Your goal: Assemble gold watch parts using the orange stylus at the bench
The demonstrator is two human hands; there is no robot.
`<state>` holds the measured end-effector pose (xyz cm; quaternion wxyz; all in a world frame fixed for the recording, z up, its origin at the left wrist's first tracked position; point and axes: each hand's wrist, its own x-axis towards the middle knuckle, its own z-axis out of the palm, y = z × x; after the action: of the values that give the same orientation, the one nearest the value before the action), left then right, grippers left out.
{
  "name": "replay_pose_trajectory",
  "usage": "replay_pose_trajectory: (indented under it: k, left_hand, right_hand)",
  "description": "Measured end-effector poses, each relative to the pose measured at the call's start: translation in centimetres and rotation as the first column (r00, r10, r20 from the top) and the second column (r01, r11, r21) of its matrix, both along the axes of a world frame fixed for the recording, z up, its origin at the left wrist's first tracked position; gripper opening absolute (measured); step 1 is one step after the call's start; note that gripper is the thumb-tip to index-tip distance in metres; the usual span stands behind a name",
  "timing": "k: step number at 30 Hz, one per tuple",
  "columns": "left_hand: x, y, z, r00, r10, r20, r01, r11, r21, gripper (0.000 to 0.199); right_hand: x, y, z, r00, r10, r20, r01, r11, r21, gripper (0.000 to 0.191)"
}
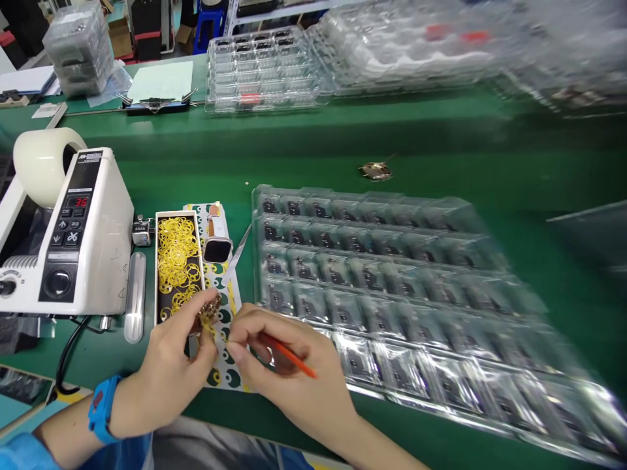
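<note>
My left hand, with a blue wristband, pinches a small brownish metallic part that has a bit of yellow on it. Close on its right, my right hand has its fingers closed round a thin orange-red stick, with thumb and index finger pinched near the part. Just behind the hands is a narrow box of yellow rings. A printed sheet with dark green and yellow shapes lies partly under my hands. A watch-like item rests on the sheet.
Right of my hands spreads a large clear tray with dark parts in its pockets. A white tape dispenser stands at left. Farther back are a small metallic piece, a clipboard and stacked clear trays.
</note>
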<state>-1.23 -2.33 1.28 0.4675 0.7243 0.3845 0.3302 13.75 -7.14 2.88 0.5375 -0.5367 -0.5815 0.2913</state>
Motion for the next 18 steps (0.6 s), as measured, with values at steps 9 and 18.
replay_pose_trajectory:
  k: [9, 18]
  left_hand:
    - [-0.3, 1.1, 1.6, 0.889, 0.364, 0.279, -0.327, 0.929, -0.171, 0.035]
    - [-0.9, 1.2, 2.3, 0.893, 0.310, 0.326, -0.200, 0.923, -0.329, 0.036]
  right_hand:
    - [-0.8, 0.6, -1.2, 0.942, -0.022, 0.336, 0.050, 0.996, -0.074, 0.025]
    - [5.3, -4.3, -1.4, 0.700, -0.227, 0.678, 0.214, 0.971, 0.105, 0.012]
